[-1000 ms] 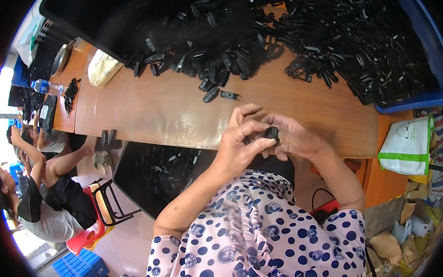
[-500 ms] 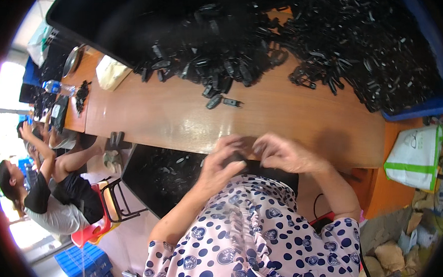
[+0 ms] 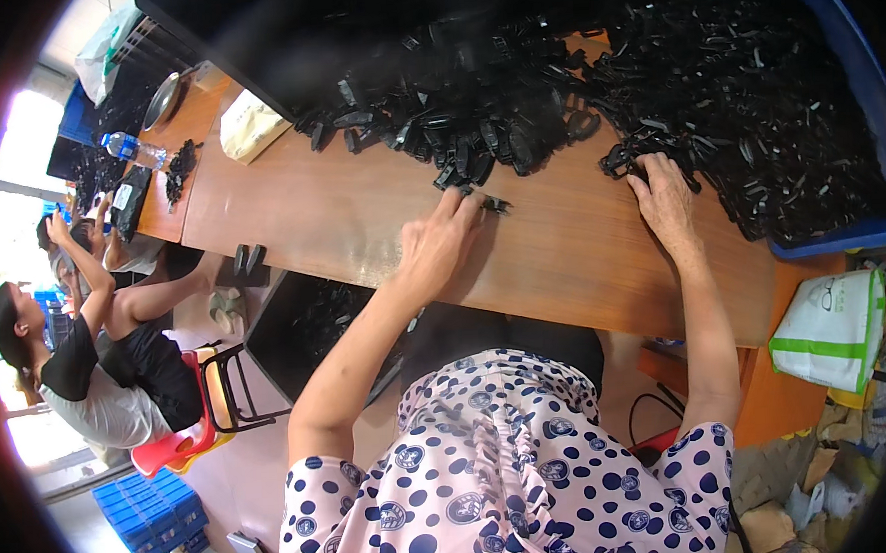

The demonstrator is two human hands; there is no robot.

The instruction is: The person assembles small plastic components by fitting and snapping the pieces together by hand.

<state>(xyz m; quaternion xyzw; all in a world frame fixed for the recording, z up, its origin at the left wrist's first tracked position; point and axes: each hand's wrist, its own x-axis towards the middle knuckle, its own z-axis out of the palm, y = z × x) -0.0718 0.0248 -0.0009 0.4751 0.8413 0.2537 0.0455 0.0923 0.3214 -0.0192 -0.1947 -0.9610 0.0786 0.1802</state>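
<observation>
My left hand (image 3: 439, 241) is over the wooden table, its fingers closed on a small black plastic part beside the near edge of a heap of black plastic pieces (image 3: 476, 135). Another dark part (image 3: 496, 206) lies right by these fingertips. Farther right, my right hand (image 3: 668, 205) reaches to the edge of a second heap of small black parts (image 3: 745, 110). Its thumb and fingers are drawn together on a black part (image 3: 617, 160) there; the fingers partly hide the grip.
The wooden table (image 3: 340, 217) spans the front. A blue bin (image 3: 822, 241) borders the right heap, near a white-green bag (image 3: 828, 328). Below the table's left side is a black tray (image 3: 291, 330). A seated person (image 3: 93, 375) works at left, near blue crates (image 3: 150, 512).
Both hands have parted from close together near my lap and moved forward: the left to the middle heap's edge, the right to the right heap. The head view has shifted slightly.
</observation>
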